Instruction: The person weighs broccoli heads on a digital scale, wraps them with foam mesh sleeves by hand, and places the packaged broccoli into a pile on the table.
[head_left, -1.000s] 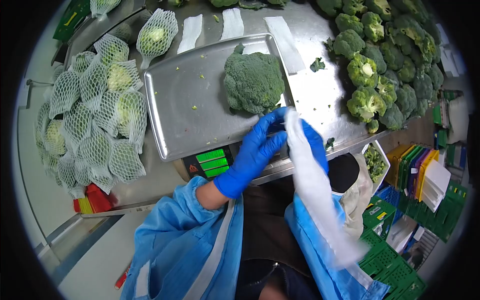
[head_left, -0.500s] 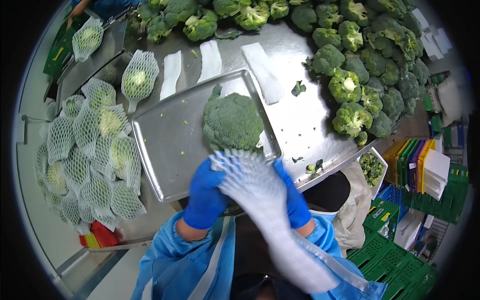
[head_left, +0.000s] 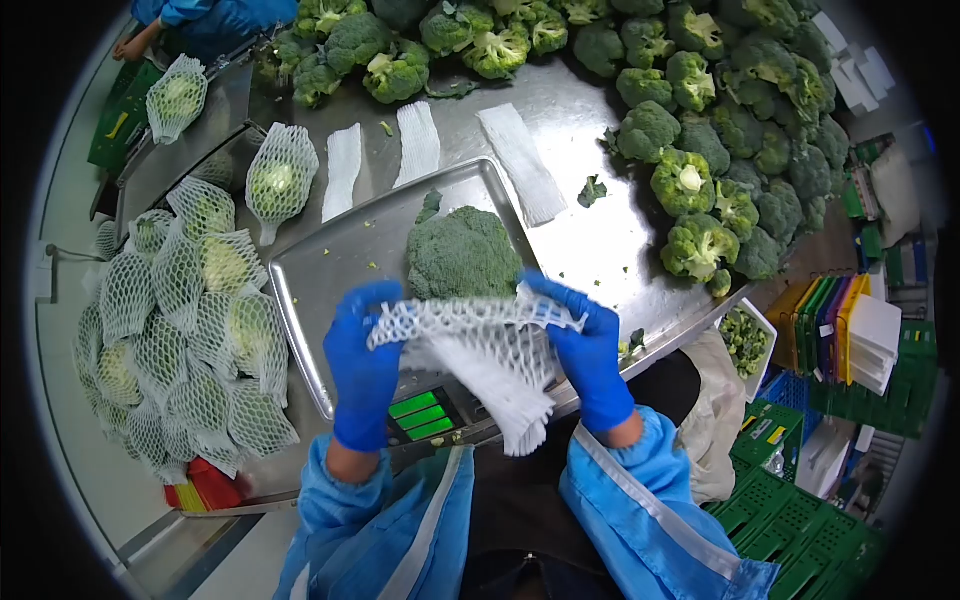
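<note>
Both hands wear blue gloves and stretch a white foam net sleeve (head_left: 480,345) between them, its opening pulled wide and its tail hanging down. My left hand (head_left: 365,350) grips the left side of the opening, and my right hand (head_left: 583,345) grips the right side. Just beyond the net, a broccoli head (head_left: 463,252) lies crown up on the metal scale tray (head_left: 335,265), its lower edge hidden by the net. The lit green scale display (head_left: 420,414) shows between my hands, below the tray.
Netted broccoli (head_left: 190,345) is piled at the left. Flat net sleeves (head_left: 522,165) lie behind the tray. Loose broccoli (head_left: 700,180) fills the back and right. Green crates (head_left: 790,520) stand at lower right. Another person's blue sleeve (head_left: 225,22) shows at upper left.
My hands have moved apart, spreading the net sleeve's opening, which was bunched and narrow before. Its long tail has swung in from the lower right. The broccoli remains on the tray.
</note>
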